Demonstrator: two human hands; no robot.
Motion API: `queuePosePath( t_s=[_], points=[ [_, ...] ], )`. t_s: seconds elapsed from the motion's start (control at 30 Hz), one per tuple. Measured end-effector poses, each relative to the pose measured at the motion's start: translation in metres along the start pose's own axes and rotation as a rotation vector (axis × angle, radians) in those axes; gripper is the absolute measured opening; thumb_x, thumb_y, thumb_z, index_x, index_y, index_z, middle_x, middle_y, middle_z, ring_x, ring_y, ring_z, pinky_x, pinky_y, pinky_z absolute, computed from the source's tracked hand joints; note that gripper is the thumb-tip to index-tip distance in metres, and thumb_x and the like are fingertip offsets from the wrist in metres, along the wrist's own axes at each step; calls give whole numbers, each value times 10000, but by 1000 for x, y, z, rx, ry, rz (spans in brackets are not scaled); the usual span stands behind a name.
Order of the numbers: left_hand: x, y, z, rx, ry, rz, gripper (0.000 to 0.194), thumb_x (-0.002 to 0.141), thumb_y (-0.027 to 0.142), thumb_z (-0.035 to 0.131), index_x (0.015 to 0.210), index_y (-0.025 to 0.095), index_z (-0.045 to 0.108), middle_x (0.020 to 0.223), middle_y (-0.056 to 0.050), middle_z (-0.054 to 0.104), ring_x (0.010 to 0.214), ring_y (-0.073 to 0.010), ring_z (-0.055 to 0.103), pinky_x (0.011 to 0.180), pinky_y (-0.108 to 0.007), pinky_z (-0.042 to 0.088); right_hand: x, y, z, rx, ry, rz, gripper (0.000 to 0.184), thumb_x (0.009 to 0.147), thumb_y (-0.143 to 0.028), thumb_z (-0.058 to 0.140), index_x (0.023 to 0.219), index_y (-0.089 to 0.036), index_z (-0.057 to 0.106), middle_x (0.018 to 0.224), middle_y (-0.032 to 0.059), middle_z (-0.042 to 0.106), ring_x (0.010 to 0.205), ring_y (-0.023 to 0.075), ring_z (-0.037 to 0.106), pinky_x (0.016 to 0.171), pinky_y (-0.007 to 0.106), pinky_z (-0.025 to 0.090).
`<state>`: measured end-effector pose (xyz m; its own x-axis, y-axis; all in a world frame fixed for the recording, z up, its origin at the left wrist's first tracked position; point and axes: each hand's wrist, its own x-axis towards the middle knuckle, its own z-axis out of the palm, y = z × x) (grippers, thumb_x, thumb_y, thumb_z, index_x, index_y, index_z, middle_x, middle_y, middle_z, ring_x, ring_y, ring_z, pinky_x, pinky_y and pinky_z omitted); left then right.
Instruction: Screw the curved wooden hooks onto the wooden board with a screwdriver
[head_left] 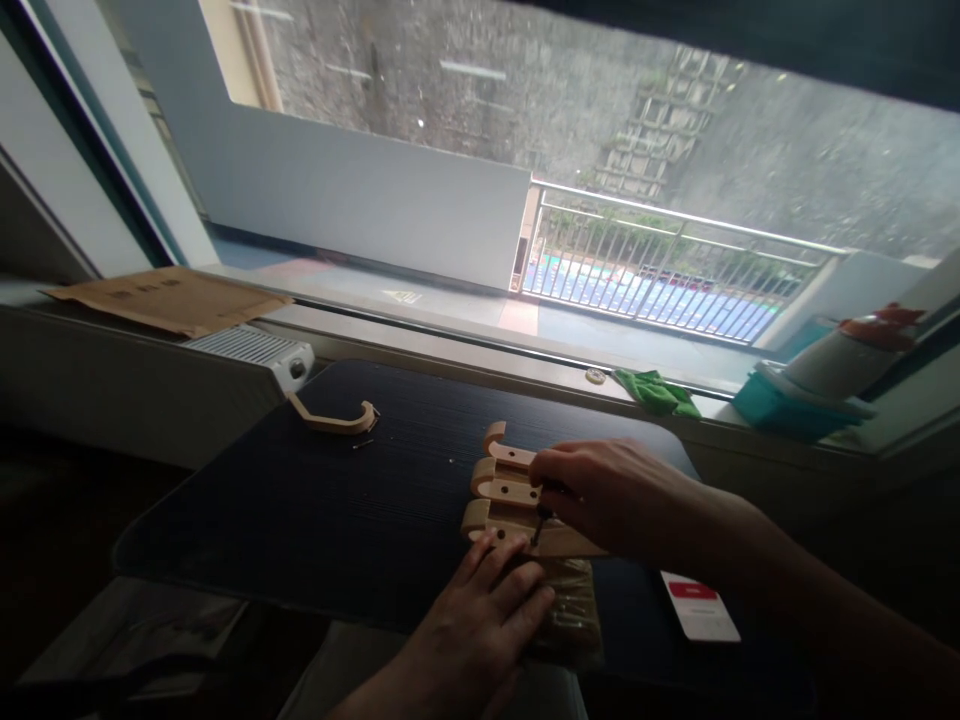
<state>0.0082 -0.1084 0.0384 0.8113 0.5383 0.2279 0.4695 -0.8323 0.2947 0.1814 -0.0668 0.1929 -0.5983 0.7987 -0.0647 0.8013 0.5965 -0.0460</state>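
Observation:
Several light wooden hooks lie in a row on the dark table, near its front right. My right hand is closed over them and pinches a small dark screw that stands on the nearest hook. My left hand lies flat with its fingers stretched out, pressing on a clear plastic bag just in front of the hooks. One more wooden hook lies alone at the far left of the table with a small screw beside it.
A phone with a white and red screen lies at the right. On the window sill are a cardboard sheet, a white radiator, a green cloth and a teal tub holding a white bottle. Outside the window is a balcony railing.

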Motion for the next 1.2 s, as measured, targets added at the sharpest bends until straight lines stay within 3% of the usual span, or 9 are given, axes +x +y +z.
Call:
queuePosePath(
  t_s=[0.13, 0.33, 0.63, 0.77, 0.93, 1.2],
  points=[
    [0, -6, 11, 37, 52, 14, 508, 759, 236, 612, 1244, 234, 459, 1273, -50, 516, 1278, -310, 318, 1082, -534, 216, -5, 2, 17, 17, 98, 77, 188, 912, -280, 404, 796, -206, 531, 686, -17, 606, 596, 108, 529, 521, 265, 226],
    [0, -10, 22, 34, 159, 25, 472, 748, 259, 630, 1197, 257, 485, 1225, -40, 539, 1256, -297, 341, 1089, -501, 221, -3, -9, 40, -78, 238, 273, 229, 927, -344, 362, 835, -204, 518, 646, -5, 620, 579, 130, 561, 516, 287, 184],
    [-3, 3, 23, -70, 289, 1, 501, 700, 83, 538, 1169, 254, 496, 1250, -24, 494, 1279, -250, 292, 1113, -476, 152, -4, -20, 38, -25, 251, 333, 215, 897, -296, 386, 908, -199, 577, 738, 16, 652, 667, 146, 590, 552, 270, 250],
    [-4, 7, 25, -74, 358, 11, 443, 736, 66, 513, 1143, 242, 511, 1224, -24, 505, 1261, -233, 313, 1112, -470, 159, -8, -13, 42, -8, 279, 370, 248, 902, -339, 388, 928, -187, 583, 777, 33, 662, 694, 145, 586, 569, 252, 290],
    [-4, 7, 30, -48, 392, 28, 498, 674, 47, 521, 1137, 231, 516, 1223, -33, 511, 1264, -250, 320, 1099, -491, 184, -7, -11, 48, -9, 334, 421, 329, 900, -428, 377, 871, -185, 597, 768, 57, 655, 698, 169, 577, 560, 264, 283],
    [-3, 1, 34, 2, 440, 57, 478, 683, 71, 529, 1130, 238, 533, 1202, -33, 540, 1232, -258, 378, 1075, -486, 250, -12, -15, 49, 74, 357, 397, 238, 860, -374, 461, 944, -184, 576, 781, 29, 644, 655, 140, 542, 556, 251, 285]
  ],
)
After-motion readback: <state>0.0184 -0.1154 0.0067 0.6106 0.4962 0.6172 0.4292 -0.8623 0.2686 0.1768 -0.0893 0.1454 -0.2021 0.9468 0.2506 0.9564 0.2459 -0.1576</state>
